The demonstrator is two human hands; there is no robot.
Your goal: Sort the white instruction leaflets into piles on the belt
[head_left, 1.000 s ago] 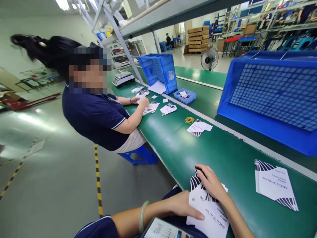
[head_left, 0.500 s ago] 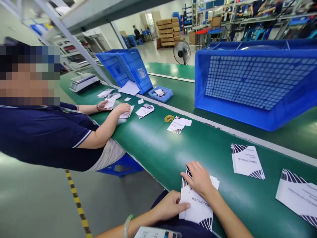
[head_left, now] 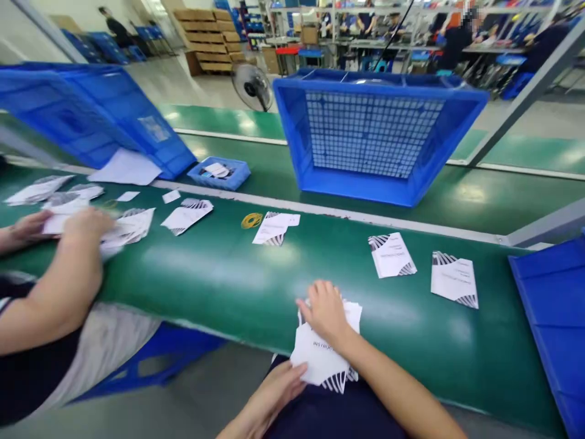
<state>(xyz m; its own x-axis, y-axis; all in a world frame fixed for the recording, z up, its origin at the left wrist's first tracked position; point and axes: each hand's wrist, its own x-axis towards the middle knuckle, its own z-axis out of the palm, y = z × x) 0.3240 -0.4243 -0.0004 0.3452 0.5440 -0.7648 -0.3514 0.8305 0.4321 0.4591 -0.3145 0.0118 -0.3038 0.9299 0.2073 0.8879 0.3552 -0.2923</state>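
Note:
My right hand [head_left: 325, 310] lies on a stack of white instruction leaflets [head_left: 320, 360] with black striped corners, at the near edge of the green bench [head_left: 219, 274]; its fingers curl over the stack's far end. My left hand [head_left: 274, 390] holds the stack's near lower corner from below the bench edge. Two more leaflets [head_left: 392, 255] [head_left: 454, 279] lie flat to the right, apart from my hands.
A co-worker's hands [head_left: 82, 222] handle leaflets at the left. A yellow rubber band [head_left: 251, 220] and other leaflets [head_left: 275, 228] lie mid-bench. Behind stand a large blue crate [head_left: 370, 134], a small blue tray [head_left: 219, 172], a tilted crate [head_left: 91, 116]; another blue bin [head_left: 555, 317] sits right.
The view has swung to the right, so the co-worker slid to the left edge. My hands stay on the leaflet stack, which sits a little lower over the bench edge.

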